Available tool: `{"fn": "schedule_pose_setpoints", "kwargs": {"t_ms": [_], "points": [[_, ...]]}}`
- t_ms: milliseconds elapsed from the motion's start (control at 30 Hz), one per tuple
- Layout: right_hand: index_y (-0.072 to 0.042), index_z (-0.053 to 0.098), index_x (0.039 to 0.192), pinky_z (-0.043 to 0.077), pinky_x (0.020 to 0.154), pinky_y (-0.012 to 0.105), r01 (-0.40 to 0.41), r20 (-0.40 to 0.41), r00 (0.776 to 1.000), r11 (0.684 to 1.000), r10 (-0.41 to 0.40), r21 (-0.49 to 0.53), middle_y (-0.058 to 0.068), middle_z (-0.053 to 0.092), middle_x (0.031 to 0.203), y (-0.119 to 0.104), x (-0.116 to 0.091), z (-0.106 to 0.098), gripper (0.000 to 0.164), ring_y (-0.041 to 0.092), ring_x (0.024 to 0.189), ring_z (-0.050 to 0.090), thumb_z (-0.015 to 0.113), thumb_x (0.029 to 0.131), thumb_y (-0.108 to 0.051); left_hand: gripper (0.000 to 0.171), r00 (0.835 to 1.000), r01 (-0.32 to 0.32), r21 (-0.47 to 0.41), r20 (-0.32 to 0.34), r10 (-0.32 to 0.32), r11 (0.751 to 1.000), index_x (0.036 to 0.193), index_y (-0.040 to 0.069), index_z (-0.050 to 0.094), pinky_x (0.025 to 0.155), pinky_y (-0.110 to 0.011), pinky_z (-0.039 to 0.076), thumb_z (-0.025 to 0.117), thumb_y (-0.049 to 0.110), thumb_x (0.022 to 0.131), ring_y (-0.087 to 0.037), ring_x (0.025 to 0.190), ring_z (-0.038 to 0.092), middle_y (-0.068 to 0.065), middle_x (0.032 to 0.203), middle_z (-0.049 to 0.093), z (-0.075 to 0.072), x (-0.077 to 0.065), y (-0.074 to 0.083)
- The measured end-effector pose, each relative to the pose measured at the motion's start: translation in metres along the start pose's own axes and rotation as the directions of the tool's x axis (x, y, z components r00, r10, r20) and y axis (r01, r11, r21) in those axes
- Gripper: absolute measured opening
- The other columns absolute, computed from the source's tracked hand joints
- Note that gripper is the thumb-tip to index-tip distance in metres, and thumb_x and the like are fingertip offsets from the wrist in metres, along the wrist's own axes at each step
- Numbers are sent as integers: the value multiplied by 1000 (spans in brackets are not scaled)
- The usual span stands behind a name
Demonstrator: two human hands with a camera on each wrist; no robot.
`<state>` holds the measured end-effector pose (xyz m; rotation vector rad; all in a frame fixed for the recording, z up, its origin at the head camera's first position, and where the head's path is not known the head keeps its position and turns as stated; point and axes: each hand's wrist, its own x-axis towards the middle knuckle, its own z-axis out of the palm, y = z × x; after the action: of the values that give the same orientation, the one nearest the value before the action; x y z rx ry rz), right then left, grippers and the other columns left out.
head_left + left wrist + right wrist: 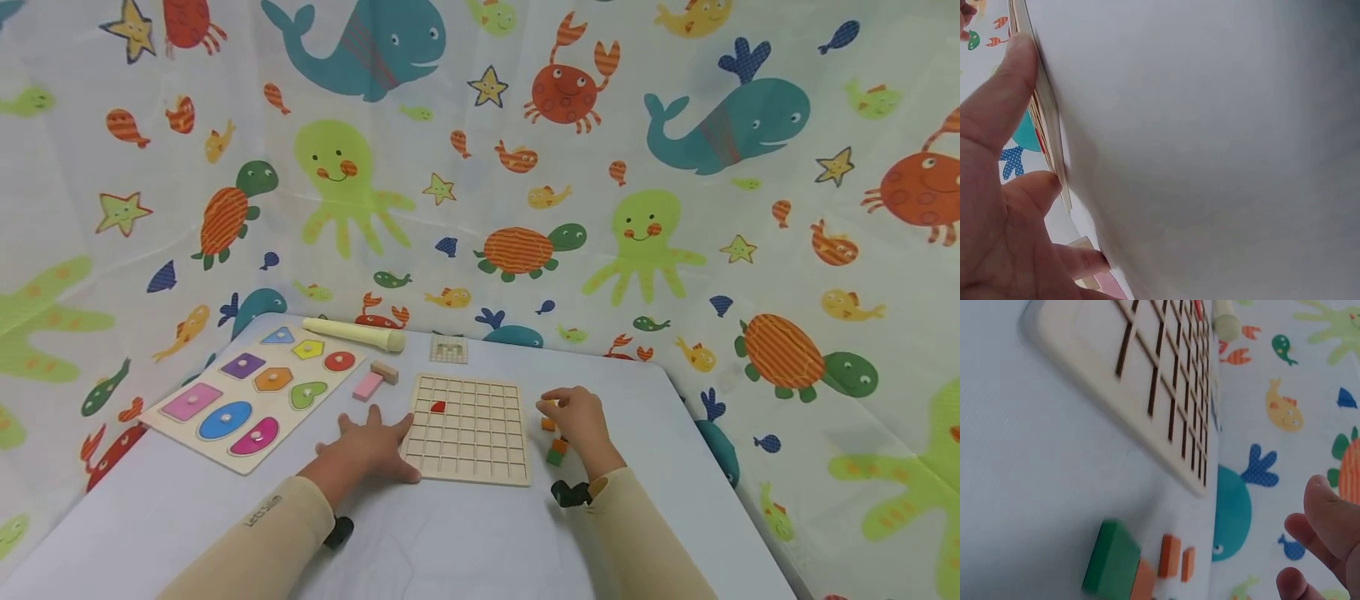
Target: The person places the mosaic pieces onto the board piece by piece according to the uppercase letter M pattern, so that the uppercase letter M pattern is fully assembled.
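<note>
A flat wooden grid board (468,429) lies on the table, with a red quarter-circle piece (438,407) in one upper-left square. My left hand (367,450) is spread at the board's left edge. Its thumb (1017,75) and a finger (1038,187) touch that edge. Off the board's right side, my right hand (583,421) hovers above small blocks, fingers loosely bent. Nothing shows between its fingers in the right wrist view. Below it are a green block (1110,559) and orange blocks (1169,556); the hand partly hides them in the head view.
At the left lies a shape puzzle board (258,392) with coloured knobbed pieces. A pink block (367,386) and a wooden block (385,372) sit between the boards. Farther back are a cream tapered stick (352,333) and a small patterned square (448,348). A sea-animal curtain (465,183) hangs behind.
</note>
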<state>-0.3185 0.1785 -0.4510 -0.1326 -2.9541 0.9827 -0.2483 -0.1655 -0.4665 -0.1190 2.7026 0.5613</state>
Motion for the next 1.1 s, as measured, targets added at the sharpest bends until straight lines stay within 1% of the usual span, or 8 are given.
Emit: {"fn": "schedule_pose_setpoints", "kwargs": {"t_ms": [67,233,433,567,700,800,933,1100], "points": [[-21,80,126,60,75,36,-13,8,1000,1000,14,-22,16,65,129,5,0,-4,33,31,105,60,77,98,-38,111,1000,1,1,0,-1,1000,166,37,36,103,-98,16,91,61,73,-74,150,3,-31,173,12,-1,0,0],[-20,80,126,59,90,45,-47,21,999,995,50,-89,15,67,127,18,1,-12,34,33,115,56,77,98,-39,110,1000,2,5,-2,-2,1000,166,37,36,103,-98,16,91,61,73,-74,151,4,-31,173,13,-2,-1,1],[-16,79,126,56,89,46,-74,8,997,991,76,-109,17,70,122,40,5,-23,35,36,113,55,77,98,-36,111,1000,2,2,-1,-2,1000,165,37,37,104,-98,15,92,61,72,-73,151,4,-31,173,14,-1,-2,2],[-14,78,127,55,89,47,-97,12,995,988,99,-120,18,71,123,51,12,-25,38,36,113,53,77,98,-38,112,1000,5,6,-5,-5,1000,166,38,36,104,-98,14,92,62,71,-73,151,3,-29,173,14,1,1,0],[-11,77,125,54,94,51,-164,12,986,979,166,-117,19,69,133,57,17,-24,42,40,119,51,79,95,-40,113,1000,5,7,-5,-5,1000,166,38,36,104,-98,14,92,62,71,-72,151,3,-29,173,14,2,3,-1],[-10,77,124,52,94,54,-203,13,978,972,206,-120,20,66,138,58,19,-21,46,43,122,49,80,94,-44,113,1000,5,5,-5,-5,1000,166,38,36,104,-98,14,92,62,70,-72,151,3,-30,173,14,1,3,-1],[-8,76,125,50,91,53,-218,8,975,968,221,-123,20,66,136,58,21,-15,50,44,121,48,80,93,-46,114,1000,7,5,-1,-7,1000,166,38,35,103,-98,14,92,62,71,-72,151,4,-30,173,14,1,3,-1],[-9,77,121,47,91,53,-244,-13,970,965,244,-93,19,66,130,60,25,-6,47,44,121,47,81,92,-45,113,1000,3,0,3,-3,1000,166,37,36,102,-99,13,92,62,71,-73,151,3,-30,173,14,1,2,1]]}}
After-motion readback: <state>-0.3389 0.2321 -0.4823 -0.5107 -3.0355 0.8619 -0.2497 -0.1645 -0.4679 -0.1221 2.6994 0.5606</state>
